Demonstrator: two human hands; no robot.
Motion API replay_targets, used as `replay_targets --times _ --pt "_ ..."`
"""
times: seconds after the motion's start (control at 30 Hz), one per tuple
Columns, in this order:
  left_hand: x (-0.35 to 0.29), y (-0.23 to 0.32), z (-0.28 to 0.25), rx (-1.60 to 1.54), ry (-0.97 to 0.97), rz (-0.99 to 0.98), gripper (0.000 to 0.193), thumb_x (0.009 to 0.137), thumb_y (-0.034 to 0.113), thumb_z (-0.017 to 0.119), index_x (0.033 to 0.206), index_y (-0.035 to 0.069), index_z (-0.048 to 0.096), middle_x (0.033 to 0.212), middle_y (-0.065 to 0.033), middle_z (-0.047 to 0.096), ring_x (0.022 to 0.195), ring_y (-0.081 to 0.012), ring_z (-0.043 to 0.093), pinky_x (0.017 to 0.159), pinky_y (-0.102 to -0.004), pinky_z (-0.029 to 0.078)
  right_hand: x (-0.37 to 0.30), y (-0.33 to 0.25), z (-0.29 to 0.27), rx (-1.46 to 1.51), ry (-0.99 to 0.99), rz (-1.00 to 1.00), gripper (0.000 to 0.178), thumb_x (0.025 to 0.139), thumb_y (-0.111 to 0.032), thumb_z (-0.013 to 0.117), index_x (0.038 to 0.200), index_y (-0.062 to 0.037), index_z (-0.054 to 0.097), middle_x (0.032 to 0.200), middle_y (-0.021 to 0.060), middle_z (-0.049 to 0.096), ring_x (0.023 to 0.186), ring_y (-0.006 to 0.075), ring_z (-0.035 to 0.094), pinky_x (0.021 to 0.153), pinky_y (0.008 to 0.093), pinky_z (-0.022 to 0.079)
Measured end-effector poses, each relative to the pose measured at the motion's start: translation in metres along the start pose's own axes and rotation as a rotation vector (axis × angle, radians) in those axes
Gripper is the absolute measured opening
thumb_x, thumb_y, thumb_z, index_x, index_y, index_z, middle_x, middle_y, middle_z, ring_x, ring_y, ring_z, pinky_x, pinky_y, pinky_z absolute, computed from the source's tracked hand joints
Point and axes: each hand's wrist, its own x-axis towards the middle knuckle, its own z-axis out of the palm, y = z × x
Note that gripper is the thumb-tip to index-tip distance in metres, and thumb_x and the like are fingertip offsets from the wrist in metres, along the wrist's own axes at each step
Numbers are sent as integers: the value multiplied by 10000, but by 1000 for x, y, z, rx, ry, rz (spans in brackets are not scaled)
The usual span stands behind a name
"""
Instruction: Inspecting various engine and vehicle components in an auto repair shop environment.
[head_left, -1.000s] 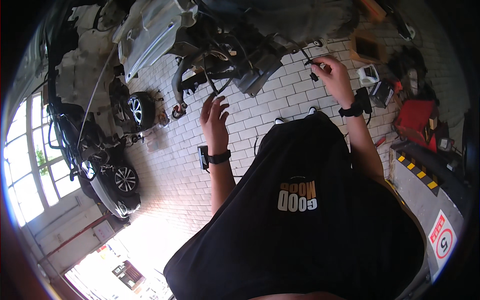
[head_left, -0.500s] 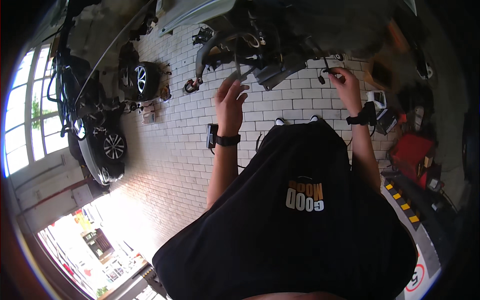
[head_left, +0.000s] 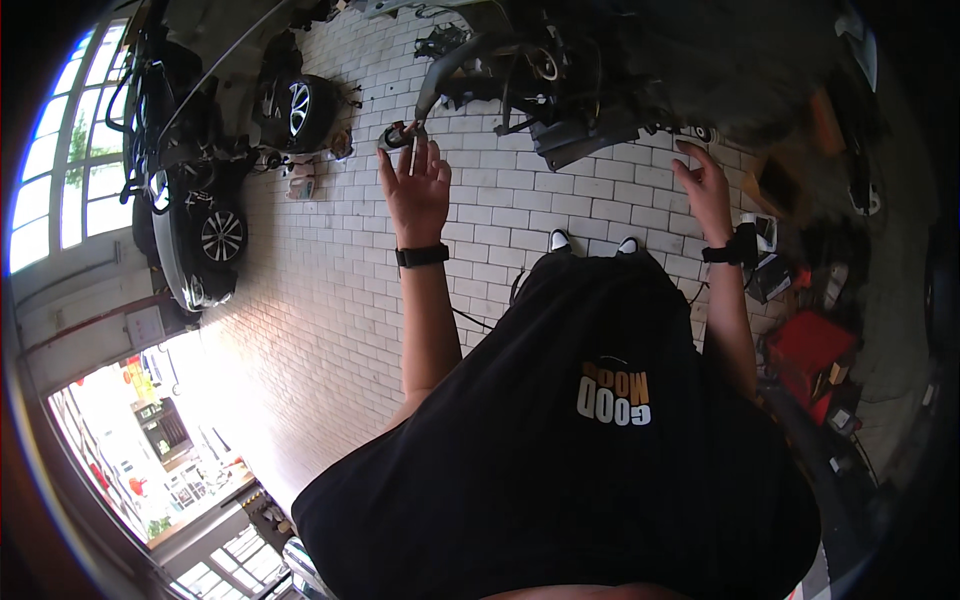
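Observation:
My left hand (head_left: 416, 195) is raised with its fingers spread and the palm showing; nothing lies in it. Just beyond its fingertips is a small dark round part (head_left: 396, 136), and I cannot tell whether they touch it. On the other side, my right hand (head_left: 708, 195) has its thumb and fingers apart and looks to hold nothing. Ahead of both hands is the opened-up front of a vehicle, with a curved black hose (head_left: 440, 82), dangling cables and a black plastic panel (head_left: 580, 146) hanging low. Its deeper part is too dark to make out.
White brick-like tiles (head_left: 520, 215) cover the floor. At the right stand a cardboard box (head_left: 778, 185) and a red box-like item (head_left: 812, 352). A loose wheel (head_left: 303, 112) and a car (head_left: 185, 270) are at the left. A thin cable (head_left: 470, 318) runs beside my body.
My left hand has moved left, away from the hanging parts, and its fingers have spread. My right hand has let go of a thin black cable with a connector. The view has shifted slightly.

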Motion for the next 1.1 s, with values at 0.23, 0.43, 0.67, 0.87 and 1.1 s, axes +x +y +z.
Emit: replay_targets --times 0.23,0.43,0.67,0.87,1.1 --pt "1 10 -6 -5 -23 53 360 950 377 610 1146 75 603 1138 -59 651 969 -175 616 758 -286 486 -1 -6 -4 -1 -7 -54 337 885 -225 697 1191 -89 656 742 15 627 578 73 485 570 250 404" --pt "-4 19 -11 80 -94 101 317 973 366 569 1154 109 611 1139 -41 659 957 -162 602 739 -281 465 -10 -19 -8 96 155 -94 277 918 -208 667 1155 -65 668 666 -35 520 597 52 422 549 245 345" --pt "-12 35 -14 232 -57 93 619 947 616 423 1125 56 619 1158 -98 643 1021 -248 581 848 -368 451 -42 -107 0 308 -164 -185 229 957 -102 575 1127 39 633 957 44 665 866 93 615 800 225 465" --pt "13 56 -41 218 -265 -78 624 968 609 360 1154 76 625 1163 -108 644 1038 -258 586 863 -385 450 -65 -165 97 334 -490 -120 223 950 -110 576 1124 10 646 925 33 657 844 91 619 758 229 475" --pt "34 80 -61 236 -670 -314 645 948 580 428 1347 78 498 1323 -65 539 1116 -226 527 854 -355 413 -63 -239 236 578 -236 25 341 948 -168 589 1243 -1 549 991 12 623 652 29 413 570 192 333"
